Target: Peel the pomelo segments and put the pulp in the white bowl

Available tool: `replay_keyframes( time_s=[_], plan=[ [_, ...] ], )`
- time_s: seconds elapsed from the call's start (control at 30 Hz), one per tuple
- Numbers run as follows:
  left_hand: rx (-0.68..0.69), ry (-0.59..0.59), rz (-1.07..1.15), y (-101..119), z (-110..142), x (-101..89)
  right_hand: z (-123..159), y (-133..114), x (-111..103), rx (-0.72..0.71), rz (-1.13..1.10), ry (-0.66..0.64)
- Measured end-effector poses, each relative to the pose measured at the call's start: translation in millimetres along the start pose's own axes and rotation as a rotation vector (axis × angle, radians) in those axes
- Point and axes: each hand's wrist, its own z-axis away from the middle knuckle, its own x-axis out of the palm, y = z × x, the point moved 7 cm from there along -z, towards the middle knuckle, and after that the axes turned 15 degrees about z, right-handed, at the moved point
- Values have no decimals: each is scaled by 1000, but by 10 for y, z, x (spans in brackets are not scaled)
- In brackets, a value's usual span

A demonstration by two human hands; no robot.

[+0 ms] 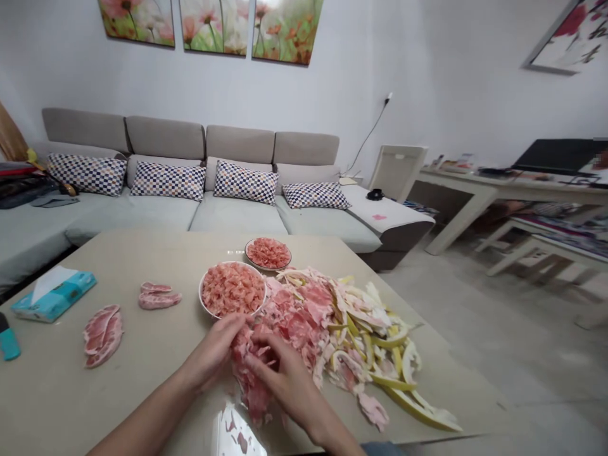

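My left hand (216, 347) is closed around the edge of a pink pomelo segment (241, 345), just in front of a white bowl heaped with peeled pomelo flesh (232, 290). From the right, my right hand (287, 380) pinches at the same segment with thumb and fingers. Part of that fruit is hidden by my fingers. Beside and behind my hands spreads a pile of pink pomelo membranes (304, 310). To its right lie yellow-green rind strips (392, 383) with thick white pith. Behind the bowl stands a dark-rimmed plate of pomelo flesh (268, 253).
On the table's left lie a larger pomelo segment (103, 335) and smaller pomelo pieces (158, 296). A blue tissue pack (54, 294) and a teal-and-black object (8, 339) sit near the left edge. Beyond the table (156, 256) is a sofa (228, 212).
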Motion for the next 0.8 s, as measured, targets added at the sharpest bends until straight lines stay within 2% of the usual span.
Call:
replay_keyframes(
  time_s=[0.1,0.17,0.3,0.43,0.57,0.7,0.8],
  plan=[
    [-113,55,282,-218,193,11,81,52,88,40,0,-24],
    [-152,70,347,-309,315,-15,86,43,79,43,19,-31],
    [-128,62,281,-383,413,-109,79,33,74,46,-23,-78],
    [-47,59,195,-425,318,-220,66,105,136,85,-119,-89],
    [13,85,161,-462,256,-324,39,167,253,118,-256,-168],
    [18,71,183,-419,314,-321,27,203,305,187,-403,-226],
    [10,75,177,-372,344,-315,10,176,285,175,-457,-223]
  ],
)
